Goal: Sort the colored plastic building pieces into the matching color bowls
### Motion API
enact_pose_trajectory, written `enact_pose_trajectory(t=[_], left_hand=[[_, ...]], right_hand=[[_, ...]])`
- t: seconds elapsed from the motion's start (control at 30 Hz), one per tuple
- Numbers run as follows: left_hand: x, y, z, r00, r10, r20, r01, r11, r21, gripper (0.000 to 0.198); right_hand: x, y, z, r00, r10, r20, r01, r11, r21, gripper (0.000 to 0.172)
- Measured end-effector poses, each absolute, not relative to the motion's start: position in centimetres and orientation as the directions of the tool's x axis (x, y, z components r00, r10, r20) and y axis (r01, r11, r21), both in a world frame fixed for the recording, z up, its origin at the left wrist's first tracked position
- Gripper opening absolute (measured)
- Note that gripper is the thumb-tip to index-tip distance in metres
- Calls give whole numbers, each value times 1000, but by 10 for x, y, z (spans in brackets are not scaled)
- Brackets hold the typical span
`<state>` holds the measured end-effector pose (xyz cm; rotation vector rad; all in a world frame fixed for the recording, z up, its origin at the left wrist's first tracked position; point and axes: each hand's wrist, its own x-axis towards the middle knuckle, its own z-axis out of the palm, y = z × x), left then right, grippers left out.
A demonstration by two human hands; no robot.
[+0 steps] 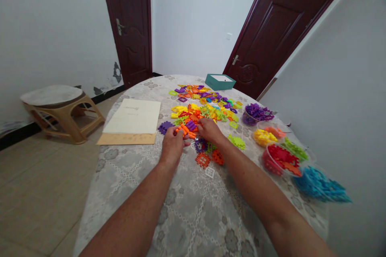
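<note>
My left hand (pixel 173 143) is closed around several orange plastic building pieces (pixel 184 130), which stick out past the thumb and fingers. Close beside it, my right hand (pixel 208 129) reaches into the near edge of a mixed pile, its fingers bent together; what they pinch is hidden. A purple piece (pixel 191 125) lies between the two hands. To the left of them is a dark purple notched plate (pixel 165 127). Below the right hand lie an orange window-like piece (pixel 202 160), a second orange piece (pixel 217 157) and a white window-frame piece (pixel 210 172).
Tubs of sorted pieces stand along the right: purple (pixel 257 114), yellow (pixel 264 137), red (pixel 279 158) and blue (pixel 321 184). Paper sheets (pixel 132 116) lie at the left. A teal box (pixel 220 83) stands at the far edge, behind more loose pieces (pixel 196 91). A stool (pixel 60 108) is beyond the table.
</note>
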<state>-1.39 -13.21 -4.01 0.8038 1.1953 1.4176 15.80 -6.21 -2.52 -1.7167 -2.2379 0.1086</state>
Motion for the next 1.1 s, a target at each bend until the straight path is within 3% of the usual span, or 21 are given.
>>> enact_pose_trajectory(t=[0.27, 0.37, 0.47, 0.67, 0.87, 1.0, 1.1], left_hand=[[-15, -130, -43, -222, 971, -89, -213, 40, 976, 32], [-15, -131, -42, -208, 976, -71, -192, 31, 981, 30], [-15, -132, -42, -193, 979, -71, -177, 37, 983, 27], [-13, -135, -41, -132, 988, -79, -124, 62, 990, 25], [-10, -139, -36, -108, 994, -31, -111, 19, 994, 35], [-8, -142, -34, -54, 999, -4, -68, 0, 998, 27], [-6, -145, -32, 63, 998, -5, -58, 8, 998, 25]], right_hand=[[176, -61, -20, -267, 961, 74, 923, 277, -266, 41], [185, -71, -14, -271, 963, 5, 920, 260, -292, 28], [192, -84, -15, -255, 967, 25, 924, 251, -290, 15], [211, -109, -25, -266, 959, 92, 902, 282, -327, 14], [237, -126, -17, -120, 974, 193, 763, 215, -609, 20], [234, -148, -8, -151, 982, 111, 443, 167, -881, 27], [221, -166, -4, -207, 974, 92, 382, 167, -909, 28]])
